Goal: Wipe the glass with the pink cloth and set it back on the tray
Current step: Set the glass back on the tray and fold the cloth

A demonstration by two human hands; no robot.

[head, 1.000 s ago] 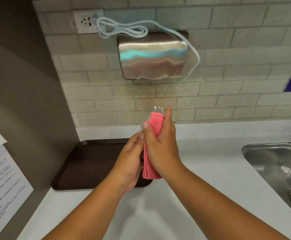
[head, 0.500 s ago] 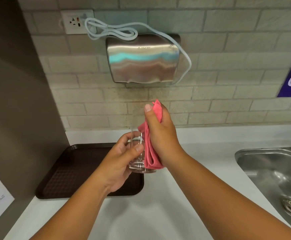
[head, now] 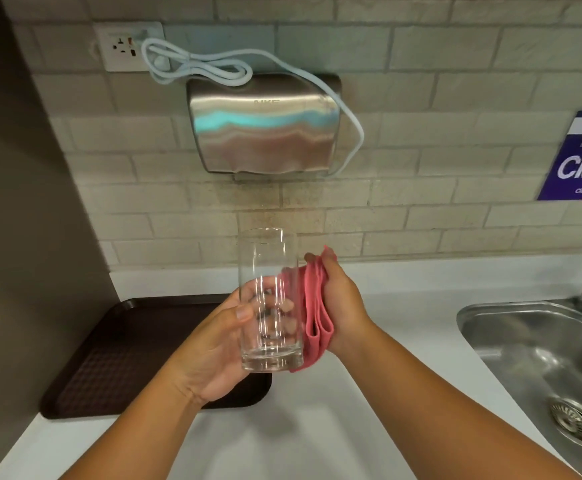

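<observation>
Mid-wipe, looks like. Left hand (head: 213, 344) is closed round the lower half of the tall clear straight-sided glass (head: 269, 299), thumb on the near face, fingers behind, holding it upright in the air above the counter. Right hand (head: 343, 306) is clenched on the folded pink cloth (head: 312, 313), which presses against the glass's right side from about mid-height down to the base. Can't tell through the glass whether the far side is dry or smeared.

Next move, my read: finish the pass, lift the cloth clear, then carry the glass left and down onto the dark brown textured plastic tray (head: 116, 358), which lies just below and left of the left hand. Needs a flat base landing inside the rim.

Path looks open; the visible part of the tray is bare. Steel sink (head: 525, 348) sits well to the right. On the tiled wall beyond hang a steel hand dryer (head: 265, 133), its white cord (head: 199, 65) and a socket (head: 125, 46), all well above the work.
</observation>
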